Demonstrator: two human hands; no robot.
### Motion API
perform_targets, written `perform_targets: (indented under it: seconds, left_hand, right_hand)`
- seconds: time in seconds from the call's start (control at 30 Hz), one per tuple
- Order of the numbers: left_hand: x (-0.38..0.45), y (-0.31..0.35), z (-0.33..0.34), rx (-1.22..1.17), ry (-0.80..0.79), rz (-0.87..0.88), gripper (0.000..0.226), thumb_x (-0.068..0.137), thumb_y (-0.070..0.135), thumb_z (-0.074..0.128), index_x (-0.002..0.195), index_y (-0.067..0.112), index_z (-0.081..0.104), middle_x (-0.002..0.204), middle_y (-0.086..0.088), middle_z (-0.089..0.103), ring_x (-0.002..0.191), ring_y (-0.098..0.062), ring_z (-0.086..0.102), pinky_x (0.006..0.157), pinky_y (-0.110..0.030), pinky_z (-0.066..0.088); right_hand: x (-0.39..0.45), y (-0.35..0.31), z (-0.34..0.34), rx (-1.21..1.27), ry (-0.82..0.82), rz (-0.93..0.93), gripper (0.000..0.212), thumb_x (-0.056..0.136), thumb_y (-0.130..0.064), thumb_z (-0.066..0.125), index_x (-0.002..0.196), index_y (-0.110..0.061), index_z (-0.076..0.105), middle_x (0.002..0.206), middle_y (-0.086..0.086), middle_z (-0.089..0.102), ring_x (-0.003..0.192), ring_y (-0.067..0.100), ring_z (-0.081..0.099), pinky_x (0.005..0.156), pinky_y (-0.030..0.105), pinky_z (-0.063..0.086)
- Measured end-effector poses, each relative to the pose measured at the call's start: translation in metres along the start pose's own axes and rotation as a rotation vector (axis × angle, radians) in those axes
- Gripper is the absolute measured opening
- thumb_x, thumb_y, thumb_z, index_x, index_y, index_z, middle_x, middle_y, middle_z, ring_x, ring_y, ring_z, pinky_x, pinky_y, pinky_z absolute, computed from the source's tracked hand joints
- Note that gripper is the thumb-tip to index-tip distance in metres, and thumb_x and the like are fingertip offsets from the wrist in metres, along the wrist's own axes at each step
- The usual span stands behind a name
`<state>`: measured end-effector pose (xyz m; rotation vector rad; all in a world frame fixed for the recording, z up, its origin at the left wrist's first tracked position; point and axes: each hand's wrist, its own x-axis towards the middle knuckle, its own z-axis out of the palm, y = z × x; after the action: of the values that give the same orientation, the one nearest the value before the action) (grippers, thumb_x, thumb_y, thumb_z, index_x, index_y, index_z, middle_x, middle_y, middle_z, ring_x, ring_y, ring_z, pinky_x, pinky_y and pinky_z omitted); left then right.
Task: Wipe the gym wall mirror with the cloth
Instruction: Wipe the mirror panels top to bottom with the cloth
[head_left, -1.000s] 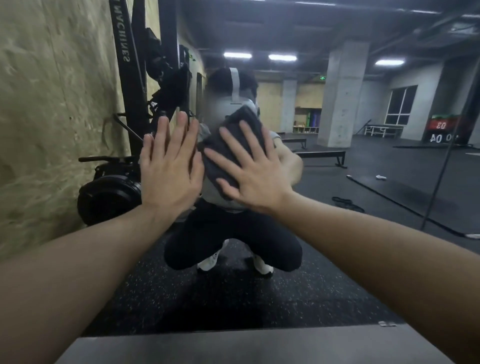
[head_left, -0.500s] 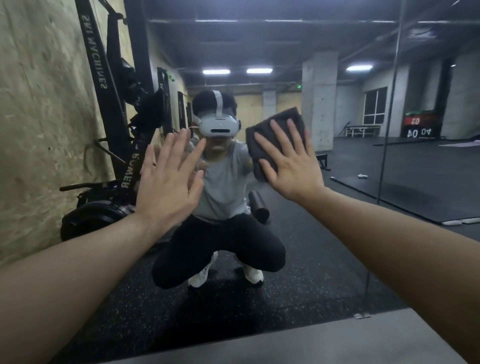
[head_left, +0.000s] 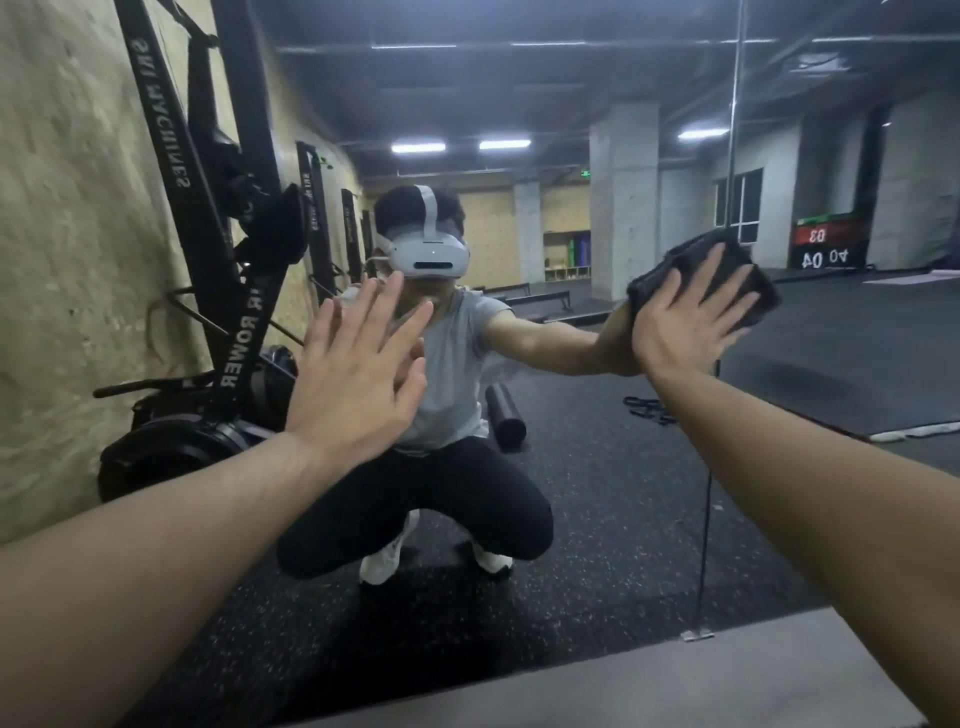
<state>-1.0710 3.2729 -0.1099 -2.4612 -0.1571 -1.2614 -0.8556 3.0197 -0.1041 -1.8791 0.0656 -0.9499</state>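
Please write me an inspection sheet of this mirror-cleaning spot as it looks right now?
Surface: wall mirror, a vertical panel seam at right, a small clip at its bottom edge.
Job's things: dark cloth, flat against the glass.
Clutter: nothing seen on the grey ledge below the mirror.
Grippers: right hand presses the cloth with spread fingers; left hand open, flat at the glass, holding nothing.
Cables: nothing seen on the real side; black straps on the floor in the reflection.
Surroundings: reflected only, upright rowers, foam roller, concrete pillars, ceiling lights.
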Motion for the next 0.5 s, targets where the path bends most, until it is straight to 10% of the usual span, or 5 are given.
perform_targets:
  seconds: [0.33,0.5]
  left_hand:
    - [0.028,0.061,0.002,0.026,0.075,0.245,0.064,0.101,0.047,0.027,0.158,0.022,0.038,0.171,-0.006,0.019,0.158,-0.024,0.015,0.126,-0.055,0.012]
    - [0.061,0.096,-0.004,-0.003,0.082,0.250,0.063,0.100,0.048,0.026,0.157,0.024,0.041,0.169,-0.004,0.024,0.158,-0.021,0.017,0.126,-0.054,0.014]
  right_hand:
    - [-0.012,-0.009,-0.006,-0.204,-0.165,-0.541,0.068,0.102,-0.056,0.020,0.164,-0.036,0.003,0.173,0.009,-0.008,0.157,0.037,-0.012,0.124,0.060,-0.011]
    - [0.062,-0.045,-0.032,-0.155,-0.178,-0.519,0.066,0.105,-0.060,0.023,0.164,-0.041,0.001,0.173,0.001,-0.012,0.157,0.032,-0.016,0.125,0.058,-0.011]
